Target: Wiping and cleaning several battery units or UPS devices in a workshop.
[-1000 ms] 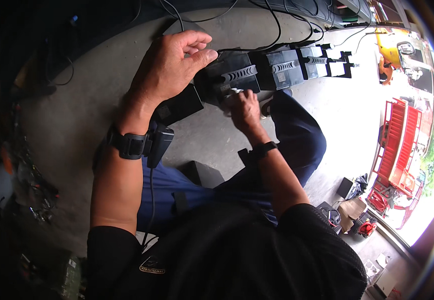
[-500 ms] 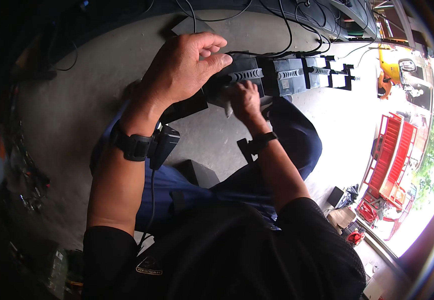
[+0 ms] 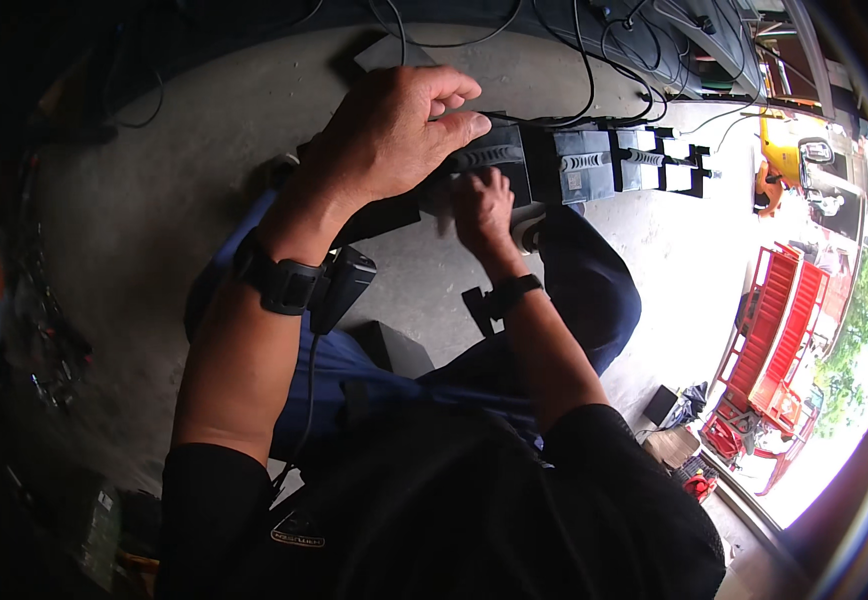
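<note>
In the upper middle, my left hand is raised over the near end of a row of dark boxes, with thumb and fingers apart and nothing visible between them. Lower and to the right, my right hand has bent fingers closed at the near face of a dark box with a grey slotted handle. From under its fingers hangs a pale cloth-like piece, smeared by motion. Farther right in the row stands a grey-blue box with a similar handle and a small label. My left hand partly hides the row's left end.
Black cables loop down behind the row. A small dark box lies on the concrete floor between my legs. A grey plate lies beyond my left hand. Off to the right are a red metal cart and a yellow machine.
My left hand has shifted slightly right in view, still raised. My right hand has moved slightly left and down; the pale piece under it is now more blurred.
</note>
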Motion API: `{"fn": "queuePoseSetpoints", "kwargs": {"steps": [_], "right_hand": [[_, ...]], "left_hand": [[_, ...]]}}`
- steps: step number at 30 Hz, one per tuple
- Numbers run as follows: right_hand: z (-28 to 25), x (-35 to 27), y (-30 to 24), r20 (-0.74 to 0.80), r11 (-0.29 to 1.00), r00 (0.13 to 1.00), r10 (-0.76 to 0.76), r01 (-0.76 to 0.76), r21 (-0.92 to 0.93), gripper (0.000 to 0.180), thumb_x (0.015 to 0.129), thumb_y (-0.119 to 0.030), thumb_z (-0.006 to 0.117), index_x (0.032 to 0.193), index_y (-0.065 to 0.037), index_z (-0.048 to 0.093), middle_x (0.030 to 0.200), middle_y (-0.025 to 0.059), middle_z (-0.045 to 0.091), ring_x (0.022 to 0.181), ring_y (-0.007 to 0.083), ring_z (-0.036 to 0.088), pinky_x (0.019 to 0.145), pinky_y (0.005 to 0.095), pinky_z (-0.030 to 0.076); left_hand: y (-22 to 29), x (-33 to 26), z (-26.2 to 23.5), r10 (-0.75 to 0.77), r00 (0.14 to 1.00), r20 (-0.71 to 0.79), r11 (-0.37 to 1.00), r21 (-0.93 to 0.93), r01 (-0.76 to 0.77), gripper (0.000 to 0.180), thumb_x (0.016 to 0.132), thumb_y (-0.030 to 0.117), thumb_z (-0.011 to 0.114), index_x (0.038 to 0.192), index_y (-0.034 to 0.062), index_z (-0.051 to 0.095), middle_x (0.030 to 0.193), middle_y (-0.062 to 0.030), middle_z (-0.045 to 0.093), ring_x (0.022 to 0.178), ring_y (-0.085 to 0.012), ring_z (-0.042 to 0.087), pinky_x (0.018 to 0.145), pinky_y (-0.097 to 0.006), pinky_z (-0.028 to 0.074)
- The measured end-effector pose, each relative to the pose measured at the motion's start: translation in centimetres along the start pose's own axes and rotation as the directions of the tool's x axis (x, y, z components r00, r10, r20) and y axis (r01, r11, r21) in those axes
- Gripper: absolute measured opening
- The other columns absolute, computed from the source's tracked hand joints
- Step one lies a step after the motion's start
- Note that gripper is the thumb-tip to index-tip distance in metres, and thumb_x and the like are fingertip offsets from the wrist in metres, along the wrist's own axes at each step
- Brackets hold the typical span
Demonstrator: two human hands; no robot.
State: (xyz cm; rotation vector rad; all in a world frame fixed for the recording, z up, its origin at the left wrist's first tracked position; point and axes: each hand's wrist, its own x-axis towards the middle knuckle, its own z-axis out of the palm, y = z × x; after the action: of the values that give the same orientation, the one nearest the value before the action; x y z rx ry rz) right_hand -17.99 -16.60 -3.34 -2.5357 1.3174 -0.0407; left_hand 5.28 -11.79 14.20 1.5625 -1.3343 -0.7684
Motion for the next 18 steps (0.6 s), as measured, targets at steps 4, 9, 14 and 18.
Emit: {"fn": "queuePoseSetpoints", "kwargs": {"steps": [4, 9, 14, 18], "right_hand": [[-1.2, 0.3, 3.2, -0.046, 1.000, 0.999, -0.021, 0.022, 0.009, 0.036, 0.081, -0.022, 0.066, 0.116, -0.013, 0.064, 0.124, 0.0093, 0.057, 0.118, 0.0344, 0.050, 0.095, 0.0494, 0.041], [-1.8, 0.8, 6.0, -0.103, 0.992, 0.988, 0.111, -0.116, -0.045, 0.044, 0.083, -0.025, 0.064, 0.123, -0.007, 0.057, 0.133, 0.0127, 0.053, 0.122, 0.0344, 0.048, 0.095, 0.0507, 0.042], [1.0, -2.2, -2.4, 0.000, 0.993, 0.994, -0.114, 0.114, -0.030, 0.053, 0.081, -0.011, 0.056, 0.133, -0.008, 0.054, 0.139, 0.0151, 0.048, 0.139, 0.0368, 0.033, 0.114, 0.0548, 0.023], [0.3, -1.2, 3.3, -0.070, 0.995, 0.993, -0.099, 0.098, -0.024, 0.050, 0.086, -0.018, 0.057, 0.135, -0.010, 0.053, 0.141, 0.0110, 0.049, 0.138, 0.0371, 0.035, 0.112, 0.0554, 0.024]], "left_hand": [[-0.5, -0.2, 0.0, -0.003, 0.999, -0.043, 0.999, -0.049, 0.001, 0.036, 0.085, 0.030, 0.074, 0.107, 0.0023, 0.070, 0.092, -0.0180, 0.071, 0.086, -0.0279, 0.071, 0.074, -0.035, 0.055], [0.9, 0.3, -0.4, -0.006, 1.000, 0.031, 1.000, 0.017, 0.006, 0.034, 0.087, 0.023, 0.075, 0.110, -0.0011, 0.068, 0.096, -0.0155, 0.072, 0.090, -0.0219, 0.070, 0.078, -0.032, 0.056], [0.0, 0.2, 0.2, 0.020, 1.000, 0.018, 0.999, 0.043, -0.021, 0.034, 0.087, 0.022, 0.075, 0.110, -0.0013, 0.068, 0.095, -0.0151, 0.072, 0.089, -0.0216, 0.070, 0.078, -0.032, 0.056], [-0.2, 0.1, 0.0, 0.018, 1.000, 0.007, 1.000, 0.004, -0.018, 0.033, 0.087, 0.022, 0.075, 0.110, -0.0015, 0.067, 0.095, -0.0137, 0.072, 0.089, -0.0202, 0.069, 0.080, -0.032, 0.056]]}}
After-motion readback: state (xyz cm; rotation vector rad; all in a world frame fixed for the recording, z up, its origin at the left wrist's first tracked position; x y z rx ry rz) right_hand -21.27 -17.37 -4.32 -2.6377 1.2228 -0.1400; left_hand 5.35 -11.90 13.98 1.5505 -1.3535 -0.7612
